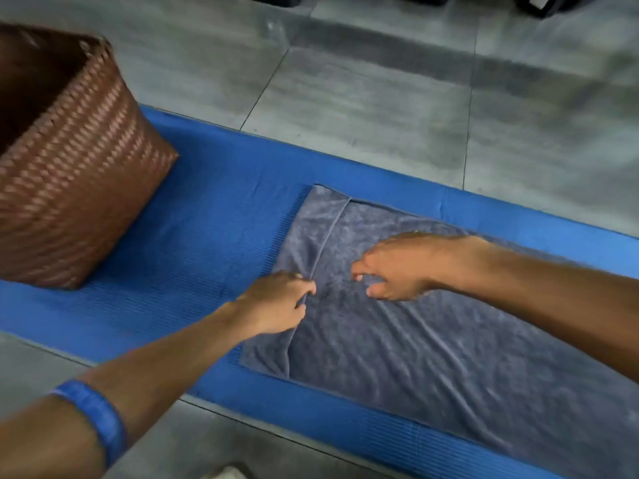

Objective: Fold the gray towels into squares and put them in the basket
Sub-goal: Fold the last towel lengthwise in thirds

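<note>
A gray towel (432, 357) lies spread on a blue mat (214, 216), its left end folded over so a hemmed edge runs from the far corner toward me. My left hand (276, 305) pinches that hemmed edge between thumb and fingers near the fold's middle. My right hand (404, 267) hovers just to the right of it over the towel, fingers loosely curled and holding nothing. A brown woven basket (76, 188) stands on the mat's left end, its opening partly out of view.
The mat lies on a gray tiled floor (380, 98). Dark objects (539, 5) stand at the top edge, far behind. A blue band (93, 416) circles my left forearm. Bare mat shows between the basket and the towel.
</note>
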